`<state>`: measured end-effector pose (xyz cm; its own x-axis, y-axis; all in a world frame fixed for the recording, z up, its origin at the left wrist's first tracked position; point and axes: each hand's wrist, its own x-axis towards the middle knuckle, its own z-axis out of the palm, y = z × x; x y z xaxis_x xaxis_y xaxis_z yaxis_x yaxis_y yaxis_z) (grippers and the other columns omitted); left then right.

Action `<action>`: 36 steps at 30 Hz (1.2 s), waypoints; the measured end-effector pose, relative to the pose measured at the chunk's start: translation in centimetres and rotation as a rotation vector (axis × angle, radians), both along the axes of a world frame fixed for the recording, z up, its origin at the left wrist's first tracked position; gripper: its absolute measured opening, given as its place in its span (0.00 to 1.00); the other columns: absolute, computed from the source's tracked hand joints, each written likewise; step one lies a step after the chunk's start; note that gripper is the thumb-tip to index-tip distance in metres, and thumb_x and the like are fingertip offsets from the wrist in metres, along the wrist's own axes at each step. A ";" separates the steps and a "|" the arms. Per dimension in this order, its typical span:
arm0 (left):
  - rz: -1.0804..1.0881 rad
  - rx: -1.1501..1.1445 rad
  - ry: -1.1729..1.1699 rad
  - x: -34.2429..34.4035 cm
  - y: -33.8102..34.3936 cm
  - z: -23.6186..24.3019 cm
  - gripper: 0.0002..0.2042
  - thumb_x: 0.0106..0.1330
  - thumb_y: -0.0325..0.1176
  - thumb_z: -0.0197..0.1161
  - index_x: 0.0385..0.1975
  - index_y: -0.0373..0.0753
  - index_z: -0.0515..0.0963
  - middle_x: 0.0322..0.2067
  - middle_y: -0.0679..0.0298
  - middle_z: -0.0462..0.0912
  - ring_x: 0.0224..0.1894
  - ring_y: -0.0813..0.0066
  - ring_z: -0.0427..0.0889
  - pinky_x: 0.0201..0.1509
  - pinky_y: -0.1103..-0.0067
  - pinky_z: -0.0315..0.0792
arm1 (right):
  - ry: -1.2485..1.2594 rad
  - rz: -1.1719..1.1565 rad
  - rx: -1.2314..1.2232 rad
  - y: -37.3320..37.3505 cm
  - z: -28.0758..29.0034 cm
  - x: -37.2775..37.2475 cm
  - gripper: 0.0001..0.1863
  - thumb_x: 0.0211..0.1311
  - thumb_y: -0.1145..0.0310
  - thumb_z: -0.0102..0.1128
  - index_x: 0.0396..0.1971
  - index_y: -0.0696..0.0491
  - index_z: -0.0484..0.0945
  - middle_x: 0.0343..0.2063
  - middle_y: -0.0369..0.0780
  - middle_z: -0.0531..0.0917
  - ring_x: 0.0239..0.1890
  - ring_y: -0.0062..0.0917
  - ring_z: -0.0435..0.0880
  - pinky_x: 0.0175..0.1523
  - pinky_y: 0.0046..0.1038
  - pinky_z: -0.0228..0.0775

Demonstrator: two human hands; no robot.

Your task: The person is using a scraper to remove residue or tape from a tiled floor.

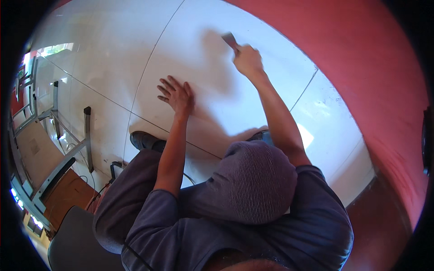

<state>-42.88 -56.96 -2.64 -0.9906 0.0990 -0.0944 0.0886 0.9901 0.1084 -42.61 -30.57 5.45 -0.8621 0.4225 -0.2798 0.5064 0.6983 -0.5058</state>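
Note:
My right hand [248, 59] is closed around the reddish handle of a scraper [230, 39] with a flat grey blade. The blade points up and to the left over the white floor tiles [181, 49]. A dark shadow of this hand and tool falls to their left, apart from them, so the scraper looks raised off the tile. My left hand [177, 95] is open, palm down and fingers spread, over the same large tile. It holds nothing; whether its palm presses on the tile I cannot tell.
A red wall [357, 54] curves along the right side. At the left stand metal-framed chairs [88, 140] with black leg caps, and a dark seat or backrest [79, 244]. A thin cable [93, 198] runs near my left knee. Below my hands is my dark shoe [145, 140].

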 end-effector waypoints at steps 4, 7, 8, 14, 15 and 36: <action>-0.136 -0.092 -0.157 2.8 9.9 0.9 0.33 0.65 0.48 0.48 0.64 0.30 0.54 0.66 0.45 0.49 0.68 0.37 0.40 0.64 0.42 0.36 | 0.239 -0.202 -0.258 4.5 -1.3 12.5 0.16 0.63 0.68 0.51 0.51 0.48 0.77 0.19 0.39 0.78 0.21 0.29 0.76 0.27 0.27 0.67; -0.683 0.346 -0.084 6.6 16.5 1.3 0.32 0.60 0.50 0.56 0.64 0.46 0.59 0.66 0.53 0.53 0.70 0.49 0.45 0.65 0.43 0.36 | 0.350 -0.607 -0.660 5.7 1.0 20.7 0.19 0.67 0.67 0.49 0.57 0.55 0.71 0.15 0.27 0.65 0.14 0.08 0.59 0.16 0.14 0.50; -0.884 0.418 -0.131 6.5 17.2 2.4 0.31 0.60 0.50 0.57 0.63 0.48 0.61 0.66 0.55 0.53 0.69 0.51 0.46 0.66 0.44 0.37 | 0.435 -0.797 -0.636 5.7 1.0 23.2 0.19 0.67 0.66 0.49 0.56 0.56 0.70 0.15 0.27 0.63 0.13 0.07 0.57 0.15 0.14 0.48; -0.251 0.192 0.152 5.1 2.6 -1.2 0.33 0.64 0.46 0.52 0.64 0.32 0.55 0.65 0.41 0.50 0.68 0.38 0.42 0.65 0.43 0.32 | 0.280 -1.250 0.480 5.5 -7.3 48.8 0.18 0.69 0.62 0.45 0.48 0.62 0.68 0.27 0.41 0.73 0.27 0.31 0.74 0.28 0.33 0.68; -0.087 0.122 0.101 5.7 0.6 -0.7 0.35 0.64 0.48 0.51 0.64 0.30 0.53 0.65 0.37 0.48 0.68 0.35 0.40 0.64 0.41 0.32 | -0.016 -1.243 0.775 4.5 -8.7 51.4 0.21 0.69 0.63 0.42 0.52 0.64 0.66 0.34 0.46 0.77 0.36 0.39 0.78 0.37 0.39 0.72; -0.283 0.010 0.207 -9.7 17.6 -2.4 0.41 0.64 0.61 0.41 0.66 0.30 0.48 0.66 0.37 0.44 0.66 0.31 0.43 0.61 0.38 0.41 | -0.252 -1.280 0.805 1.0 -7.7 43.0 0.21 0.57 0.72 0.47 0.53 0.54 0.68 0.39 0.46 0.77 0.42 0.41 0.71 0.47 0.40 0.61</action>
<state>-52.58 -39.36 -5.02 -0.9217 0.3725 0.1082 0.3808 0.9221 0.0693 0.38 -29.59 -2.22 0.2204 0.9275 0.3018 0.9746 -0.2217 -0.0303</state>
